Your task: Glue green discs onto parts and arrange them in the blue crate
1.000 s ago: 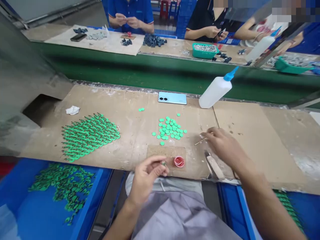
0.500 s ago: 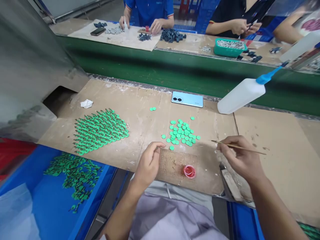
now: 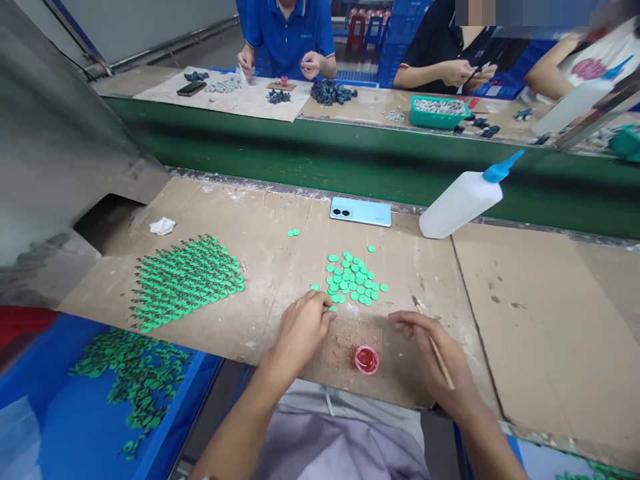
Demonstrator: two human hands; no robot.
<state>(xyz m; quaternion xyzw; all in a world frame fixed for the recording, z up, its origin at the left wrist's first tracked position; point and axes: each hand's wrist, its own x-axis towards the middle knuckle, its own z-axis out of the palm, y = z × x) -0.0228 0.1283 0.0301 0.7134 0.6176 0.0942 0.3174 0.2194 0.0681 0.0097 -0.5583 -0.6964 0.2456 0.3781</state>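
Observation:
My left hand (image 3: 303, 327) rests at the near edge of a loose pile of green discs (image 3: 350, 277). Its thumb and fingertips close around a single green disc (image 3: 333, 309). In my right hand (image 3: 435, 347) is a thin wooden brush (image 3: 441, 363), its tip pointing away from me and its handle lying back over the palm. The right fingertips are just right of a small cardboard pad (image 3: 343, 340). On that pad stands a small pink cup (image 3: 367, 360) of red liquid, between my hands.
Green discs with dark pieces (image 3: 187, 283) stand in rows at left. A blue bin (image 3: 90, 427) holds more. A light-blue phone (image 3: 361, 211) and a white bottle (image 3: 460, 203) lie toward the green divider (image 3: 280, 143). Co-workers (image 3: 290, 40) handle small parts beyond.
My left hand has come forward onto the nearest green disc. The right hand has moved left, and the brush has swung from pointing left to pointing away from me. The camera has tilted up.

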